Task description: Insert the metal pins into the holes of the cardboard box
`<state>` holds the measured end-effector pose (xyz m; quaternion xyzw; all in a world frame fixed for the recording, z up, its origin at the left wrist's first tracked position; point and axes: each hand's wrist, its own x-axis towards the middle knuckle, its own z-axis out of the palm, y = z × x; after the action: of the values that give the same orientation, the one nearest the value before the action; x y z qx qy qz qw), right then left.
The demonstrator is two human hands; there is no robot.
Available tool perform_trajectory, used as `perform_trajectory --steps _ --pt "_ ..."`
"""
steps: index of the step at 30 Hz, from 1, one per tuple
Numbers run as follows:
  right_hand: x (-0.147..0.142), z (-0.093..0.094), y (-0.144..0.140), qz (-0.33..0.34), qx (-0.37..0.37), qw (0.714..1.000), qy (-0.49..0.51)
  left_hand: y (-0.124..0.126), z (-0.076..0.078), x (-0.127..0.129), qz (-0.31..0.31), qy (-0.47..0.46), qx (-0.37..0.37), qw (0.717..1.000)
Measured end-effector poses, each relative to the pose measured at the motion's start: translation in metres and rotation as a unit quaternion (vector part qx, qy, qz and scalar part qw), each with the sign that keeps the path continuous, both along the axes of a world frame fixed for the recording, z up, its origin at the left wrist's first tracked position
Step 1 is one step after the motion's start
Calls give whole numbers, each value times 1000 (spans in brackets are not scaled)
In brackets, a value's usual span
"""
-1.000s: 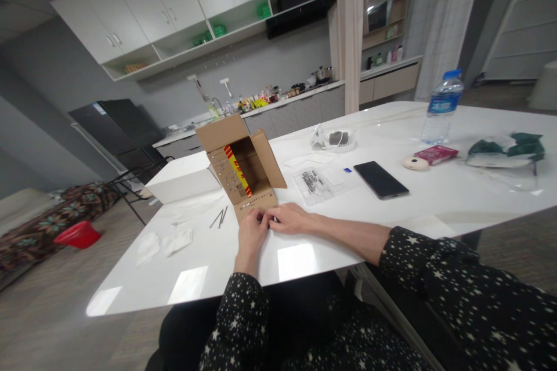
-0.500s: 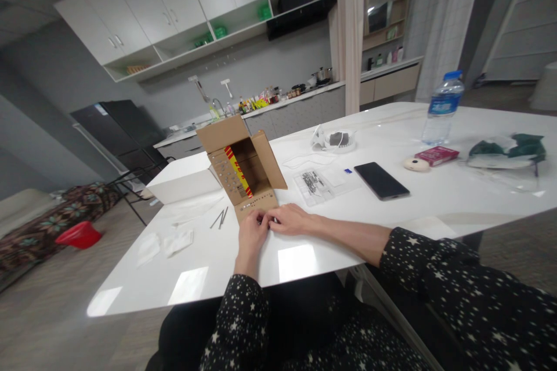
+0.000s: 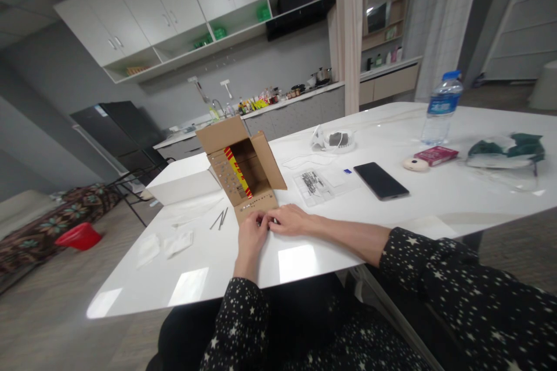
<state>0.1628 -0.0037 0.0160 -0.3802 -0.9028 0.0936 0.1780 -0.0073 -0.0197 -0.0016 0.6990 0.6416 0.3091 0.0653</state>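
The cardboard box (image 3: 249,165) stands on the white table (image 3: 357,246), its open mouth turned toward the seated person. The mouth's longer edges run upward, leaning left at the top. One flap rises above the opening, another swings out to the right, and the dotted near flap lies toward the person.

At that near flap's edge, the left hand (image 3: 253,231) and right hand (image 3: 288,220) meet with fingers curled in and tips together. Whether something small is pinched between them I can't tell from here.

Left of the cardboard box are a white box (image 3: 183,181), some thin dark sticks (image 3: 220,218) and crumpled white tissues (image 3: 178,242). To its right come a clear plastic case (image 3: 314,186), a phone (image 3: 381,180), a crimson packet (image 3: 437,155) and a blue-capped bottle (image 3: 442,110).

Well beyond the cardboard box runs a kitchen counter (image 3: 300,105) under white wall cabinets (image 3: 152,3); far to its left, a red basin (image 3: 78,236) sits low beside a patterned cover (image 3: 65,211).
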Motion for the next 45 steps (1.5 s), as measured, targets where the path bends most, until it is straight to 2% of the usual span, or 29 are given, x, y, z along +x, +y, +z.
perform_trajectory --steps 12,21,29,37,45 --pt "1 1 0 3 8 1000 -5 -2 -2 -1 -6 4 -7 1000" --pt "0 5 -2 -6 -13 1000 -7 -2 -2 -2 -8 -10 -13 1000" --pt "1 7 -4 -14 -14 999 -25 -2 0 -4 -42 -42 -18 998" --pt "-1 4 -2 -9 -3 1000 -25 -5 2 -3 3 -12 -24 1000" --pt "0 6 -3 -12 -4 1000 -25 -2 -2 -8 1 26 -23 999"
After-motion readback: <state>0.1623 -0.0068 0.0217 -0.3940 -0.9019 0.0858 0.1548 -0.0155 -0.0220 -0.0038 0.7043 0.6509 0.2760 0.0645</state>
